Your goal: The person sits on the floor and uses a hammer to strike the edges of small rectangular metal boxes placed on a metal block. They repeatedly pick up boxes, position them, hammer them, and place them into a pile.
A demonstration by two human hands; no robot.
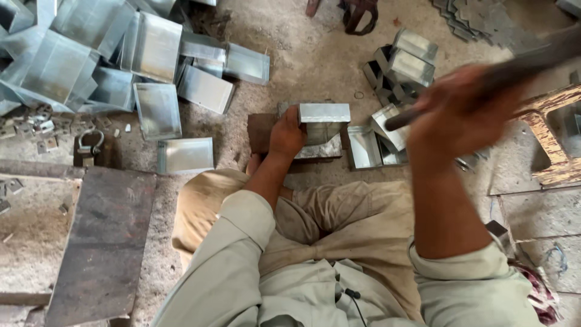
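The person's light grey-green sleeves and tan trousers fill the bottom of the view, legs folded on a concrete floor [327, 66]. The right hand [463, 112] is raised close to the camera and blurred; its fingers are wrapped tightly around the dark handle of a hammer [520, 66], which runs up toward the upper right edge. The hammer's head cannot be made out in the blur.

Further out, the left hand [286, 136] rests on a folded sheet-metal box [322, 127], fingers curled over its left side and gripping it. The box sits on a dark steel block [261, 130] directly in front of the knees, its bright top flange facing up and its open side toward the person.

Just right of the box lies an open metal tray [365, 147] with more bent pieces overlapping it. Beyond that, a small stack of finished boxes [407, 60] stands near the top centre. A large heap of similar galvanised trays [91, 54] covers the upper left, and one single tray [186, 155] lies apart on the floor, left of the steel block.

At the left, a flat dark steel plate [100, 242] lies beside the person's left thigh, with a metal shackle [89, 145] just above it and small cut metal tabs [30, 127] scattered nearby. A worn wooden stool [554, 139] with flaking paint stands at the right edge, well apart from the box.
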